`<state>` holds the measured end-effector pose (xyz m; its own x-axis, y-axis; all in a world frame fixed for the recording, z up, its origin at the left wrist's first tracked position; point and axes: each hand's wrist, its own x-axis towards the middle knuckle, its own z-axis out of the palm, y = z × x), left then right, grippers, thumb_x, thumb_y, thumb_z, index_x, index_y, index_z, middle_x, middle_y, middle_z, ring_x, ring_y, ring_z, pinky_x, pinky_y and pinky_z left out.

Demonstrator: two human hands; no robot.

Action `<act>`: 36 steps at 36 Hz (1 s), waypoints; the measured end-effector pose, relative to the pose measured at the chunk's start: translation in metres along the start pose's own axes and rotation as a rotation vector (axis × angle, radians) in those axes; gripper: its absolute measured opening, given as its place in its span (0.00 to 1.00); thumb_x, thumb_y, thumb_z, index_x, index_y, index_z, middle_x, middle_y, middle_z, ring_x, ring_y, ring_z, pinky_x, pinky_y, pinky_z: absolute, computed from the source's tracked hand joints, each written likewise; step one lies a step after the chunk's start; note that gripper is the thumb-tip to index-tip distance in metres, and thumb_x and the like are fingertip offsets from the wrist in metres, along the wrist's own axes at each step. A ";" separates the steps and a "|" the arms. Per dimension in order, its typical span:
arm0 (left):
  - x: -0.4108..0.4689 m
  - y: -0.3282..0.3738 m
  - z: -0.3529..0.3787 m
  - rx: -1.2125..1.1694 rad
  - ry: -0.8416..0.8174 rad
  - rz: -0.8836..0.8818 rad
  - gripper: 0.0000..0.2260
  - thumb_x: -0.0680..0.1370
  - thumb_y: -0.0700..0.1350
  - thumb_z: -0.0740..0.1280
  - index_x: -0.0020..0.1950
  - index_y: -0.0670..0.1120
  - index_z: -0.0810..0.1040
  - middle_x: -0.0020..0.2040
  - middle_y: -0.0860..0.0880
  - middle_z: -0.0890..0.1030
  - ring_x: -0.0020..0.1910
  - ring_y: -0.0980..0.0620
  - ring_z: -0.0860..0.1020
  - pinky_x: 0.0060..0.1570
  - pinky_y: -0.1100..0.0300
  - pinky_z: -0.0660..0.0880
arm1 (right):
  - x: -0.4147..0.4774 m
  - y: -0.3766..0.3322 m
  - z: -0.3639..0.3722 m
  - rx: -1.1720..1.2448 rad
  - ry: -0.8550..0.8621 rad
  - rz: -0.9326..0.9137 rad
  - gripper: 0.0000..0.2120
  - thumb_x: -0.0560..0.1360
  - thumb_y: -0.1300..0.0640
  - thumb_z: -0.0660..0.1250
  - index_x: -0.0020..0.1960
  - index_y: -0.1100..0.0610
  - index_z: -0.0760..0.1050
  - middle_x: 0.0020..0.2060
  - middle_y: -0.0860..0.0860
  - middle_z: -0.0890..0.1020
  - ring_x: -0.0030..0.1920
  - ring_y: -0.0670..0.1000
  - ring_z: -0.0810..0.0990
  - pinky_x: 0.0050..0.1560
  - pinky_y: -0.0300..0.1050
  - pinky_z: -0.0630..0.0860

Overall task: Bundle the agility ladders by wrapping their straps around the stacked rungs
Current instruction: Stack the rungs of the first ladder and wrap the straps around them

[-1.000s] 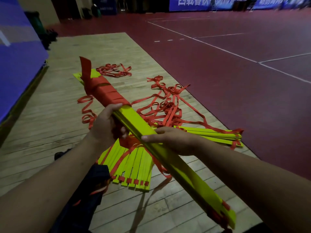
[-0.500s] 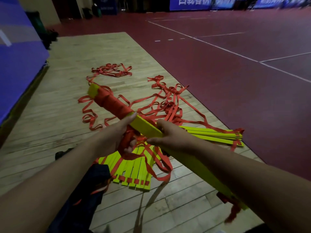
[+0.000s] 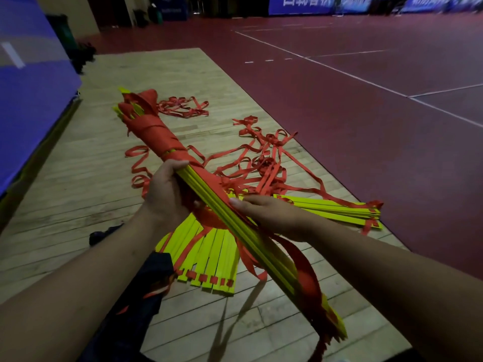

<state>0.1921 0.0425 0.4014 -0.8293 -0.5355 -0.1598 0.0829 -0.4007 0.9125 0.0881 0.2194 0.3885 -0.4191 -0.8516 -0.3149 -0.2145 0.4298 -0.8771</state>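
A stack of yellow-green rungs [image 3: 251, 239] runs diagonally from upper left to lower right, held above the floor. Its far half is wound in red strap [image 3: 154, 134]. My left hand [image 3: 167, 194] grips the stack just below the wound part. My right hand [image 3: 264, 210] holds the stack from the right side, thumb on top of the rungs. A loose red strap loop [image 3: 308, 273] hangs along the near end. Under the stack on the floor lies a fanned set of rungs [image 3: 206, 259]. Another rung stack [image 3: 337, 210] lies to the right.
Tangled red straps [image 3: 261, 163] spread over the wooden floor, with a smaller pile [image 3: 183, 108] further off. A blue padded wall [image 3: 28, 92] stands at left. Red court floor [image 3: 366, 113] lies to the right. Dark clothing [image 3: 141, 296] shows near my knees.
The stack has turned in my hands, so its edges face up now. The wound end rose and looks looser at the tip. Both hands stay in about the same places.
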 end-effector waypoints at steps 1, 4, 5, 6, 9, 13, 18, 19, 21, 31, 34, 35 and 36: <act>0.001 0.002 -0.002 -0.015 0.005 0.004 0.15 0.78 0.50 0.58 0.37 0.46 0.77 0.33 0.48 0.76 0.31 0.51 0.76 0.26 0.65 0.65 | -0.001 0.002 0.000 0.092 -0.060 0.045 0.24 0.80 0.37 0.60 0.60 0.56 0.80 0.50 0.53 0.83 0.48 0.50 0.83 0.51 0.46 0.79; 0.001 0.008 -0.005 -0.041 -0.034 0.011 0.15 0.71 0.51 0.61 0.32 0.47 0.82 0.35 0.47 0.79 0.33 0.49 0.77 0.30 0.63 0.66 | -0.008 -0.002 -0.002 0.268 -0.197 0.112 0.24 0.79 0.38 0.61 0.55 0.59 0.81 0.45 0.55 0.83 0.42 0.51 0.83 0.44 0.45 0.81; 0.003 0.009 -0.008 -0.047 -0.056 0.011 0.14 0.69 0.52 0.61 0.32 0.47 0.82 0.35 0.48 0.79 0.34 0.49 0.77 0.32 0.61 0.67 | -0.011 -0.004 -0.002 0.312 -0.220 0.099 0.23 0.80 0.40 0.61 0.54 0.60 0.80 0.44 0.56 0.83 0.41 0.53 0.83 0.44 0.47 0.81; 0.003 0.009 -0.010 -0.063 -0.073 0.010 0.15 0.68 0.53 0.61 0.32 0.47 0.83 0.34 0.48 0.80 0.35 0.49 0.77 0.36 0.59 0.68 | -0.012 -0.007 -0.001 0.354 -0.244 0.071 0.22 0.81 0.43 0.61 0.53 0.62 0.79 0.44 0.58 0.84 0.43 0.56 0.84 0.46 0.50 0.82; 0.009 0.011 -0.023 -0.057 -0.138 -0.007 0.15 0.70 0.54 0.61 0.40 0.46 0.83 0.38 0.47 0.80 0.38 0.49 0.80 0.46 0.55 0.73 | -0.015 -0.011 0.001 0.462 -0.305 0.017 0.17 0.83 0.49 0.61 0.59 0.64 0.75 0.52 0.63 0.84 0.44 0.61 0.85 0.45 0.54 0.83; 0.012 0.008 -0.038 0.121 -0.220 -0.162 0.22 0.75 0.60 0.60 0.56 0.43 0.77 0.48 0.44 0.81 0.47 0.45 0.83 0.48 0.52 0.82 | -0.019 -0.013 0.001 0.376 -0.251 -0.029 0.14 0.84 0.51 0.61 0.56 0.63 0.75 0.46 0.57 0.86 0.34 0.53 0.83 0.33 0.45 0.81; 0.008 0.008 -0.052 0.462 -0.335 -0.397 0.39 0.72 0.73 0.58 0.55 0.37 0.80 0.41 0.36 0.80 0.40 0.40 0.81 0.44 0.51 0.80 | -0.012 -0.003 -0.002 0.177 -0.099 -0.076 0.21 0.83 0.48 0.62 0.56 0.68 0.77 0.40 0.59 0.83 0.36 0.57 0.83 0.36 0.46 0.81; 0.008 0.009 -0.053 0.484 -0.355 -0.423 0.43 0.68 0.76 0.62 0.55 0.35 0.79 0.39 0.35 0.80 0.39 0.40 0.81 0.43 0.51 0.80 | -0.011 -0.002 -0.003 0.166 -0.068 -0.077 0.21 0.83 0.48 0.63 0.56 0.68 0.77 0.40 0.60 0.82 0.36 0.58 0.82 0.37 0.47 0.81; 0.008 0.009 -0.051 0.505 -0.345 -0.408 0.47 0.59 0.77 0.70 0.55 0.36 0.76 0.35 0.37 0.78 0.35 0.40 0.81 0.38 0.52 0.80 | -0.009 -0.002 -0.003 0.122 -0.002 -0.090 0.18 0.82 0.48 0.63 0.55 0.65 0.76 0.40 0.59 0.81 0.37 0.58 0.82 0.38 0.50 0.82; 0.011 -0.012 -0.016 0.333 0.061 -0.145 0.16 0.79 0.58 0.64 0.50 0.44 0.74 0.28 0.47 0.71 0.24 0.50 0.69 0.24 0.62 0.67 | 0.001 -0.009 -0.001 -0.419 0.079 -0.074 0.23 0.76 0.54 0.73 0.67 0.55 0.69 0.51 0.49 0.77 0.42 0.44 0.79 0.37 0.35 0.77; 0.016 -0.009 -0.022 0.262 0.148 -0.122 0.18 0.78 0.61 0.64 0.44 0.46 0.74 0.27 0.48 0.70 0.24 0.51 0.69 0.27 0.62 0.68 | 0.000 -0.010 0.004 -0.447 0.058 -0.075 0.23 0.76 0.55 0.73 0.67 0.54 0.67 0.52 0.49 0.76 0.41 0.43 0.78 0.35 0.34 0.76; 0.017 -0.009 -0.024 0.255 0.159 -0.112 0.18 0.77 0.61 0.65 0.43 0.46 0.74 0.27 0.49 0.70 0.24 0.51 0.70 0.28 0.61 0.68 | 0.000 -0.011 0.005 -0.445 0.054 -0.075 0.24 0.76 0.55 0.73 0.68 0.54 0.67 0.53 0.49 0.76 0.41 0.44 0.78 0.36 0.36 0.77; 0.017 -0.009 -0.025 0.244 0.164 -0.105 0.18 0.77 0.61 0.65 0.43 0.46 0.74 0.27 0.49 0.70 0.24 0.51 0.70 0.30 0.60 0.69 | 0.000 -0.012 0.006 -0.442 0.051 -0.073 0.24 0.76 0.55 0.72 0.68 0.54 0.67 0.53 0.50 0.76 0.41 0.44 0.77 0.37 0.37 0.77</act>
<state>0.1910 0.0182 0.3808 -0.7244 -0.6215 -0.2983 -0.1502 -0.2800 0.9482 0.0966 0.2126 0.3971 -0.4291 -0.8734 -0.2302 -0.5965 0.4654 -0.6540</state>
